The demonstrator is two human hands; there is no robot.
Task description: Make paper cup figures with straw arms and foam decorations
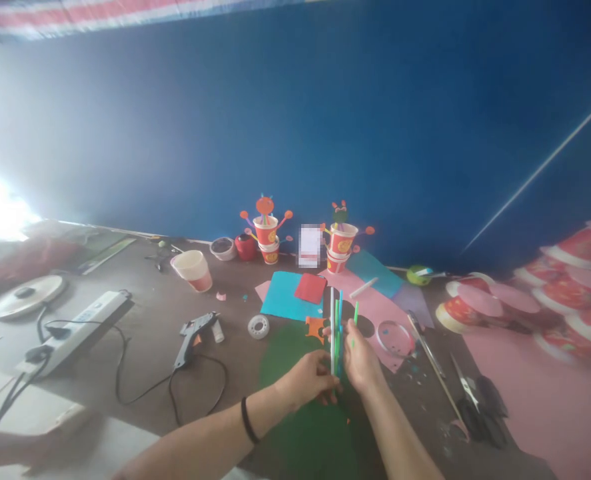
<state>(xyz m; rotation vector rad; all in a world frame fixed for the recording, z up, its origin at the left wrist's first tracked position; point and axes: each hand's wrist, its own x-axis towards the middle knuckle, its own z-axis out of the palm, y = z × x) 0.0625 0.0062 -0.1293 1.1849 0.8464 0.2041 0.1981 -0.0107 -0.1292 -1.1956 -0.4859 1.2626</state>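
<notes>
Several drinking straws point(337, 320), white, green and blue, stand nearly upright between my two hands above green paper point(295, 427). My left hand point(312, 381), with a dark band on its wrist, pinches the straws near their lower ends. Higher up, my right hand point(359, 353) wraps round the bunch from the right side; one green straw point(356, 312) sticks out apart, by its fingers. Just behind the hands lie an orange paper cutout point(316, 329), a blue sheet point(282, 297) and a red paper piece point(311, 288).
Left of my hands are a glue gun point(195, 333) with its cord, a tape roll point(258, 327) and a power strip point(82, 327). Two decorated cup figures point(266, 230) point(344, 239) stand by the blue wall. Scissors point(475, 400) and pink paper point(540, 400) lie right.
</notes>
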